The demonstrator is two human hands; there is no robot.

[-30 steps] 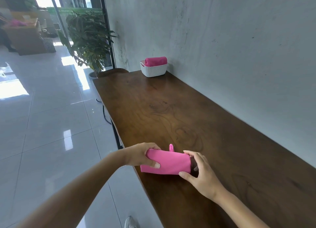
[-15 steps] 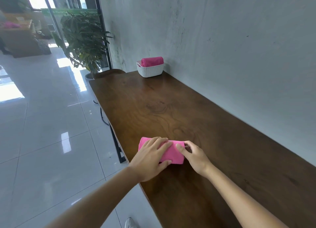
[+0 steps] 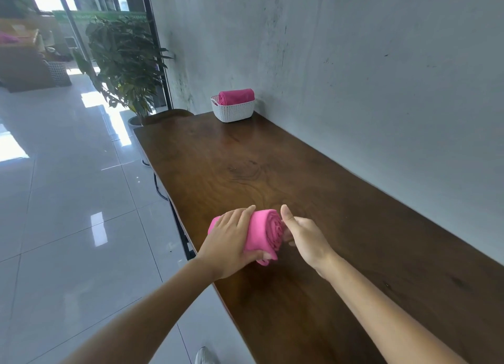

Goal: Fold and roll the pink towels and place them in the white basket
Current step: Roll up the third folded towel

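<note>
The rolling step looks all but done: the left hand [image 3: 230, 243] wraps the pink towel [image 3: 266, 231], fingers across its top and thumb tucked beneath, holding the roll at the near edge of the worktop [image 3: 272, 159]. The right hand [image 3: 305, 235], thumb raised, meets the roll's spiral end with curled fingers (whether they pinch cloth I cannot tell). Next, I judge, comes a snug carry to the white basket [image 3: 234, 114] at the far end, keeping the roll from loosening. Count: two pink towels, one being the rolled towel [image 3: 236, 96] lying in the basket; one basket.
</note>
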